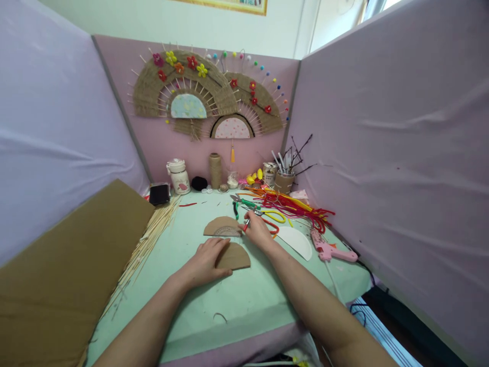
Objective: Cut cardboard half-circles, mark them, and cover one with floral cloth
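Item, table (237, 300) with pale green cover, walled by lilac fabric panels. Left hand (208, 262) – fingers spread and flat, gripping nothing, pressing on a cardboard half-disc (236, 257) that lies near the middle of the table, a little toward the front edge. Right hand (258, 230) – fingers curled around a small red-tipped tool (246, 224), its kind too small to tell, with the tip at the right end of a second cardboard half-disc (221, 224) just behind the first; a clear protractor (228, 232) lies on that second piece. Just right of the right hand: a white half-round sheet (297, 241), then a pink glue gun (331, 251) near the right edge. Behind the hands: green-handled pliers (240, 203), a yellow loop (275, 216), a heap of red and orange pipe cleaners (301, 206). Along the left edge: a sheaf of bamboo skewers (153, 238) and a large brown cardboard sheet (64, 270) leaning there. Along the back edge: a white jar (179, 176), a spool of twine (215, 171), a cup of pens and twigs (284, 181). On the back panel: two woven fans (206, 92) with felt flowers.
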Action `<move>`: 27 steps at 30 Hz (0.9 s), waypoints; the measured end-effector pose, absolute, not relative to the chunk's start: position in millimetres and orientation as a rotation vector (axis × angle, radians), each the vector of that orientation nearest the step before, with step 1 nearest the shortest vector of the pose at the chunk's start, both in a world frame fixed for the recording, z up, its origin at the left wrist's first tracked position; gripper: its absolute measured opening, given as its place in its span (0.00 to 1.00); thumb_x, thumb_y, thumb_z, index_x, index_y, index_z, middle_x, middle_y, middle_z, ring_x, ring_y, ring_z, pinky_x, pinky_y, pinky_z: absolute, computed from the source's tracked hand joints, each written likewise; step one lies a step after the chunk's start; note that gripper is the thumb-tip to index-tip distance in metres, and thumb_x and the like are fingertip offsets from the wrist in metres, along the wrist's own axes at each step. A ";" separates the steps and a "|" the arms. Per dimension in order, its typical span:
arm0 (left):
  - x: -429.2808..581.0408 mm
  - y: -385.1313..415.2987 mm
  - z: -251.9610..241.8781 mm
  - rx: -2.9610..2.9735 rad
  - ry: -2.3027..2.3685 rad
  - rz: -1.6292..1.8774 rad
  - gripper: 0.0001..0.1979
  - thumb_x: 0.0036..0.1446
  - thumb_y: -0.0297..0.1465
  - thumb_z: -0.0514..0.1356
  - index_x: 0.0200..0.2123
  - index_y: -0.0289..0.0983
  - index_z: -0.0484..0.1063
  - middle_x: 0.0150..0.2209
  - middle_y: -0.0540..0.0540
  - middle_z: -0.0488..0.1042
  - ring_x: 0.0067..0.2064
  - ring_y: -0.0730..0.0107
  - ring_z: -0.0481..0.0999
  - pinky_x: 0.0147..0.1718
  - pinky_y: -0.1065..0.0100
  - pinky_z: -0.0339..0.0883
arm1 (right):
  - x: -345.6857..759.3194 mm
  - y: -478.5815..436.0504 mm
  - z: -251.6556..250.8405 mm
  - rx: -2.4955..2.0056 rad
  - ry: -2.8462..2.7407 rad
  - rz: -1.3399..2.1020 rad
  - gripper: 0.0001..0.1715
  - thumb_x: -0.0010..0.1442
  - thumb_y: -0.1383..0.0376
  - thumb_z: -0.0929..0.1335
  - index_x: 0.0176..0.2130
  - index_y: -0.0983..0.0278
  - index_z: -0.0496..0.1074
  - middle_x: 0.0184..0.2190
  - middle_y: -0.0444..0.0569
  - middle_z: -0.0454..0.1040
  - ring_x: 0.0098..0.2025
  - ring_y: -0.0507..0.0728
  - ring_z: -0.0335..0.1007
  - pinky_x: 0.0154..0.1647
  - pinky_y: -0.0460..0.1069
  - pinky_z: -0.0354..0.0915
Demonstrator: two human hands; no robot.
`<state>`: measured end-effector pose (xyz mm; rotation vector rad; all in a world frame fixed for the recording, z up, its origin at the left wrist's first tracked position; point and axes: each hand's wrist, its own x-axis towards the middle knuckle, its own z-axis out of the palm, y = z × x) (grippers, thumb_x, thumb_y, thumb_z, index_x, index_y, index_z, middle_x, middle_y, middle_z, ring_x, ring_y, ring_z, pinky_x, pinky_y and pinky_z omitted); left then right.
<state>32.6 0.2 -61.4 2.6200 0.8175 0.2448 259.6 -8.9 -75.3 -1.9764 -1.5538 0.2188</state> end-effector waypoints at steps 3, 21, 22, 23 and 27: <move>32.7 -1.3 -58.7 2.612 0.817 0.244 0.36 0.51 0.42 0.64 0.61 0.40 0.61 0.60 0.39 0.65 0.60 0.47 0.62 0.57 0.51 0.56 | 287.1 -11.8 -67.0 -2.153 -1.412 0.125 0.16 0.61 0.62 0.67 0.48 0.62 0.63 0.43 0.55 0.74 0.46 0.61 0.69 0.41 0.50 0.57; 31.0 4.1 -66.9 2.631 0.814 0.239 0.35 0.53 0.45 0.62 0.62 0.40 0.60 0.61 0.38 0.63 0.61 0.48 0.61 0.57 0.52 0.55 | 292.5 5.8 -67.2 -2.349 -1.398 0.095 0.14 0.60 0.68 0.64 0.47 0.61 0.64 0.40 0.52 0.76 0.45 0.61 0.71 0.44 0.52 0.55; 30.9 5.0 -68.3 2.636 0.808 0.250 0.35 0.53 0.45 0.61 0.62 0.40 0.60 0.61 0.38 0.63 0.61 0.48 0.61 0.57 0.52 0.55 | 288.0 8.2 -66.6 -2.350 -1.392 0.082 0.15 0.59 0.69 0.64 0.48 0.61 0.64 0.41 0.53 0.76 0.46 0.61 0.71 0.45 0.52 0.55; 30.8 5.8 -69.6 2.640 0.805 0.263 0.35 0.53 0.45 0.61 0.62 0.40 0.60 0.61 0.39 0.63 0.61 0.48 0.61 0.57 0.52 0.55 | 285.0 9.7 -66.1 -2.359 -1.374 0.067 0.16 0.59 0.69 0.64 0.48 0.62 0.64 0.43 0.55 0.76 0.48 0.62 0.70 0.45 0.53 0.55; 30.3 8.4 -73.0 2.653 0.805 0.281 0.35 0.53 0.45 0.61 0.62 0.40 0.61 0.60 0.38 0.64 0.60 0.48 0.62 0.57 0.53 0.55 | 289.6 5.3 -64.5 -2.433 -1.260 0.033 0.20 0.59 0.66 0.65 0.51 0.66 0.63 0.49 0.65 0.72 0.55 0.68 0.65 0.48 0.57 0.56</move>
